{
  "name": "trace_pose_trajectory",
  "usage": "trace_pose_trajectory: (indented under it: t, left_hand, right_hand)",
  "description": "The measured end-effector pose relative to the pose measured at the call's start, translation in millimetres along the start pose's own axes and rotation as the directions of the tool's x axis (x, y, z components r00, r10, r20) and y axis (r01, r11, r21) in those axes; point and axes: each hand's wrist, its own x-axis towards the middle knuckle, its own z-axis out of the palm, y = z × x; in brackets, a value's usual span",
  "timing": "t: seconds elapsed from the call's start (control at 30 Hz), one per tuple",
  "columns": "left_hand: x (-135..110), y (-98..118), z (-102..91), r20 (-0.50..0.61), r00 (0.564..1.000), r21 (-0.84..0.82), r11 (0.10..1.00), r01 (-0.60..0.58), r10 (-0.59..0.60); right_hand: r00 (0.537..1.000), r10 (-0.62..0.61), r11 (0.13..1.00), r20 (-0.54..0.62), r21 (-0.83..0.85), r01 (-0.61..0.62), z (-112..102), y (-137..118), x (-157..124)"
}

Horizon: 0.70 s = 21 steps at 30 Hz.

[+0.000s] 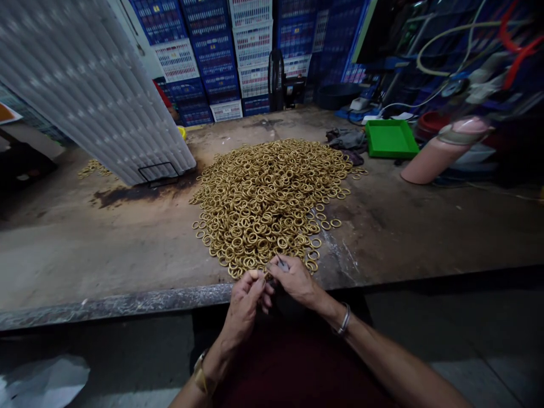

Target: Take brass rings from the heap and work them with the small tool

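A large heap of brass-coloured rings lies on the worn workbench. Both hands meet at the heap's near edge. My left hand is closed in a pinch, thumb against fingertips, on something too small to make out. My right hand is also pinched, holding a small grey object at the nearest rings. A bracelet is on my right wrist and a watch on my left.
A white ribbed panel leans over the bench at the left, with a few more rings behind it. A green tray, a grey cloth and a pink cylinder lie at the right. Stacked blue and white crates line the back.
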Motion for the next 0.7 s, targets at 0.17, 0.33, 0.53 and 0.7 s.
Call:
trace_pose_trajectory:
  t: [0.17, 0.33, 0.53, 0.7]
  left_hand:
    - [0.5, 0.3, 1.2, 0.046, 0.999, -0.122, 0.992, 0.022, -0.016]
    - [-0.8, 1.1, 1.0, 0.09, 0.995, -0.208, 0.977, 0.052, -0.034]
    - [1.3, -2.9, 0.9, -0.006, 0.999, -0.146, 0.989, -0.034, 0.034]
    - [3.7, -7.2, -0.9, -0.018, 0.997, -0.005, 0.997, -0.075, 0.074]
  right_hand:
    - [1.0, -0.016, 1.0, 0.011, -0.018, 0.016, -0.9, -2.5, -0.4]
    - [0.999, -0.033, 0.999, 0.025, -0.012, 0.033, -1.6, -6.6, -1.2]
    - [0.981, -0.194, 0.952, -0.006, -0.243, 0.187, -4.0, -0.7, -5.8]
    - [0.942, -0.267, 0.796, 0.204, -0.503, 0.335, -3.4, 3.2, -15.7]
